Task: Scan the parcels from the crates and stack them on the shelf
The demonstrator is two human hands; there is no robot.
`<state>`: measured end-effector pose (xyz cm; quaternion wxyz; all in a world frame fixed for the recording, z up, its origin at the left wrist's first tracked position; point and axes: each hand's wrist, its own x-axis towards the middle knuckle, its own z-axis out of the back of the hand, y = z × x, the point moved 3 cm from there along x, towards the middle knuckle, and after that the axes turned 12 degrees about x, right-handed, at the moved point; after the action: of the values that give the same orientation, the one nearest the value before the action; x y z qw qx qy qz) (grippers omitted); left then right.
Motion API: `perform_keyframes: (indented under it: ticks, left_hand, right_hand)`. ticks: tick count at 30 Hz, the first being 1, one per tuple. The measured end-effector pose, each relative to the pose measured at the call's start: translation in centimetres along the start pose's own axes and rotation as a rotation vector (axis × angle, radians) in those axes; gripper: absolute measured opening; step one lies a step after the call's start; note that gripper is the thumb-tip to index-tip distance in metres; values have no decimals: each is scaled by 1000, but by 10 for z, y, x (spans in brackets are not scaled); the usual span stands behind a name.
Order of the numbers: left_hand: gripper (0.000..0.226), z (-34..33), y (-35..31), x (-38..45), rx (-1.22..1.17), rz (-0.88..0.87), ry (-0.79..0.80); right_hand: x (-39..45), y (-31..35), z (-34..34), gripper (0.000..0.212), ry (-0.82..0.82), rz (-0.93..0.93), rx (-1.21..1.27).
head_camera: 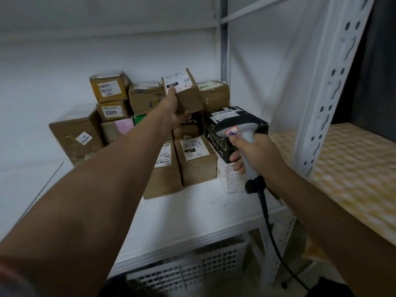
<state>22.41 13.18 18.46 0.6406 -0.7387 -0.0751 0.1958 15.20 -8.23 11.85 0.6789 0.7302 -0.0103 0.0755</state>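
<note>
My left hand (174,108) grips a small brown cardboard parcel (188,96) with a white label, held tilted above the stacked parcels at the back of the white shelf (171,217). My right hand (257,155) holds a grey barcode scanner (237,129) by its handle, its dark head pointing toward the parcels. The scanner's black cable (270,224) hangs down past the shelf edge. Several labelled brown parcels stand stacked on the shelf, among them one marked 4003 (112,111) and one marked 122 (196,159).
A black printed box (225,116) sits at the right of the stack. A white perforated crate (192,269) stands under the shelf. A white slotted upright post (327,99) divides this bay from a yellow-patterned shelf (351,174) at the right.
</note>
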Motion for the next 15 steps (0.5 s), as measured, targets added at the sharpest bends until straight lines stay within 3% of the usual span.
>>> perform_keyframes:
  ticks: [5,8,10,15]
  left_hand:
    - [31,-10,-8,28,-18,-95,-49]
    - [29,-9,3,37,162,-101,-88]
    - [37,-4,16,45,515,-204,-175]
    - [79,0,52,47,1435,-659,-314]
  right_hand:
    - [9,-9,-5,30,42,-5,-4]
    - [13,-13,-7,30,52,-6,-5]
    - [13,-14,-7,30,55,-2,-8]
    - [10,-17,-7,30,56,3,-5]
